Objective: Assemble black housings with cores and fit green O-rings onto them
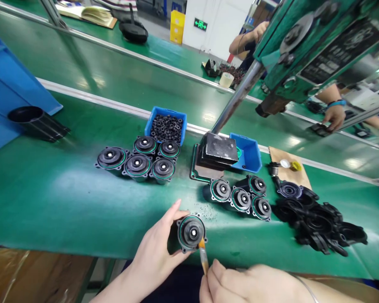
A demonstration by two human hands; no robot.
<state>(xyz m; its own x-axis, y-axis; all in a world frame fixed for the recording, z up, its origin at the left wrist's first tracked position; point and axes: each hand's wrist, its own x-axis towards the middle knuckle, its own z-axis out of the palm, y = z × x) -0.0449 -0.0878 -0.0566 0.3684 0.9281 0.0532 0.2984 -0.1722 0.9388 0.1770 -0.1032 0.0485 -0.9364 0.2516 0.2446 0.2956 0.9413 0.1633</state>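
Note:
My left hand is closed round a round black housing with a green seal ring, held at the near edge of the green bench. My right hand pinches a small brush whose tip touches the housing's lower rim. Several like housings with green rings stand in a group to the left and another group to the right.
A blue bin of small black rings and an open blue bin flank a press base. A heap of bare black housings lies at right. A co-worker's hand rests across the conveyor.

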